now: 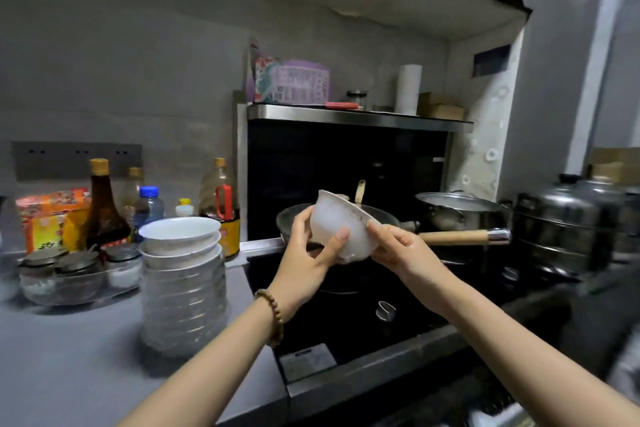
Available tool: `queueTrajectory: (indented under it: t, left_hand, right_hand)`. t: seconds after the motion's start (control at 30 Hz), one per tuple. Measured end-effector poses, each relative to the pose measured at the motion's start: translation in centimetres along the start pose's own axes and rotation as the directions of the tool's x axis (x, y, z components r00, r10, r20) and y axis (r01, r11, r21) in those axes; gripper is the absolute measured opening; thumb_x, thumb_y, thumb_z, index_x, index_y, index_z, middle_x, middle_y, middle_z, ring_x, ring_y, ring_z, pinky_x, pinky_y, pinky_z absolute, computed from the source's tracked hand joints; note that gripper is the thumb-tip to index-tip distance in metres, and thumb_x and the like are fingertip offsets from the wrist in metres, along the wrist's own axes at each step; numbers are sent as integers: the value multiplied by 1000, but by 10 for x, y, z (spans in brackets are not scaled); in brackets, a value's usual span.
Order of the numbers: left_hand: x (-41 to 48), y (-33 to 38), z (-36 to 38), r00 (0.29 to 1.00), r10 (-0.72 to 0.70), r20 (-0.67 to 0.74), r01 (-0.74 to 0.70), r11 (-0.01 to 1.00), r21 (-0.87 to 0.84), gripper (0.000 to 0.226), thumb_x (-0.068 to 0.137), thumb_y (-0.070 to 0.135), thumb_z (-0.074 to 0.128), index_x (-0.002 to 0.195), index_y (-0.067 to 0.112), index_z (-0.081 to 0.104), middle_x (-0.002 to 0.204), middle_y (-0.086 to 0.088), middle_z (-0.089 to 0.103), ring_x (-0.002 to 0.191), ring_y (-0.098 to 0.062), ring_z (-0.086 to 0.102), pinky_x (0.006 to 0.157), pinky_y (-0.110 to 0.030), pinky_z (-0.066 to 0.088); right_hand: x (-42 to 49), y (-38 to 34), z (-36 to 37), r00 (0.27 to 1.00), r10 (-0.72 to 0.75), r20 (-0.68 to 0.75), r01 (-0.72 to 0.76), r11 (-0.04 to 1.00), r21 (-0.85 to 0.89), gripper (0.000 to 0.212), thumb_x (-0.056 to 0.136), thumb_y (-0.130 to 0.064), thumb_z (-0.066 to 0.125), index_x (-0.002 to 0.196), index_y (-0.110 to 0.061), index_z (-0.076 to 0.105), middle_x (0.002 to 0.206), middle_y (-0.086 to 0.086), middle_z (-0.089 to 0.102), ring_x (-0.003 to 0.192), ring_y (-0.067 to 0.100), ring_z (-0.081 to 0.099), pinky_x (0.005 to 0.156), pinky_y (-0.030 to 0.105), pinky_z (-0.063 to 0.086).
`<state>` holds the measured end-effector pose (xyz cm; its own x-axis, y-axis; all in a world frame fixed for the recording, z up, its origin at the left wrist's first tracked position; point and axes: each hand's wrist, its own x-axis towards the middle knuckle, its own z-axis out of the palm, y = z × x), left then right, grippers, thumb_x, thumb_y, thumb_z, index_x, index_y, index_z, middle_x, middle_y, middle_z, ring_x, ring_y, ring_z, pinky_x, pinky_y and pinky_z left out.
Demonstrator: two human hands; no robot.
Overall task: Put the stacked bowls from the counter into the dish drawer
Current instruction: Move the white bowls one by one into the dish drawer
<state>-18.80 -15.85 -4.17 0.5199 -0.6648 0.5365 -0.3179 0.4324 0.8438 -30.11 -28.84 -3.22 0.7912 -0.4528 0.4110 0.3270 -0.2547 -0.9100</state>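
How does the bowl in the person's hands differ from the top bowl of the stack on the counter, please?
The held bowl is tilted on its side above the stove, gripped by the left hand and the right hand; the top bowl sits upright on the stack, untouched. The held bowl looks deeper, the top bowl shallower. Both are white.

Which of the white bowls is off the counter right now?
The tilted white bowl gripped between the left hand and right hand above the stove; the others sit in the stack.

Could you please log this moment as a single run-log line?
left hand: holding white bowl | right hand: same bowl, tilted, above stove | bowl stack: on counter | drawer: unseen
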Motion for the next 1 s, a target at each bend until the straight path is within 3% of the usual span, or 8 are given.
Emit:
queueTrajectory:
  t: [0.1,0.2,0.33,0.43,0.57,0.7,0.8,1.0]
  left_hand:
    - [-12,-35,42,989,-132,68,138,986,-92,55,67,43,68,115,39,42,122,-1,57,105,-10,62,75,-22,56]
    - [-28,-77,79,961,-250,114,261,961,-92,62,71,42,68,125,29,40,120,-4,58,91,-5,65,63,-15,53]
    - [-52,-135,116,890,-410,198,424,905,-36,75,58,54,71,123,32,42,119,0,61,103,-12,63,84,-31,55]
    - [-72,-176,136,811,-518,270,531,847,28,76,59,52,74,124,28,43,117,-1,60,104,-13,63,80,-34,58]
    - [-95,-227,155,682,-665,303,665,737,122,59,75,37,72,123,19,44,97,-4,61,73,-14,65,66,-33,58]
    - [-115,-273,158,548,-776,313,759,618,204,55,80,35,69,121,10,42,73,0,55,39,0,49,42,-14,41]
    - [-121,-305,155,507,-818,273,784,569,249,49,80,38,68,115,12,46,73,1,57,44,0,53,46,-14,47]
    - [-123,-363,149,405,-889,213,864,449,230,29,81,44,64,90,21,50,84,-4,64,64,-14,64,65,-23,56]
  right_hand:
    - [-34,23,-42,993,116,-31,-119,987,-106,75,62,-68,65,99,-3,71,103,13,73,95,11,63,90,26,42]
    - [-69,52,-82,971,239,-28,-240,949,-203,65,71,-67,60,99,-9,75,103,3,75,104,10,67,98,26,43]
    - [-112,93,-126,943,321,-91,-334,905,-265,40,73,-53,64,92,-20,78,97,-7,76,97,2,68,83,10,47]
    - [-139,124,-151,906,419,-65,-417,856,-306,34,76,-45,69,90,-15,78,93,0,77,90,6,71,76,11,51]
    - [-165,171,-168,866,497,-56,-488,812,-320,10,81,-26,72,74,-21,77,67,-10,71,63,-4,63,59,9,46]
    - [-177,222,-174,823,565,-60,-549,762,-345,13,80,-23,74,76,-11,76,71,0,70,63,0,61,63,12,45]
    - [-173,257,-174,785,618,-38,-588,724,-361,16,81,-17,73,78,-1,74,69,4,68,58,0,58,60,10,45]
    - [-149,323,-175,708,706,-14,-659,653,-374,13,80,-16,74,68,-13,70,51,-12,63,47,-5,52,53,10,41]
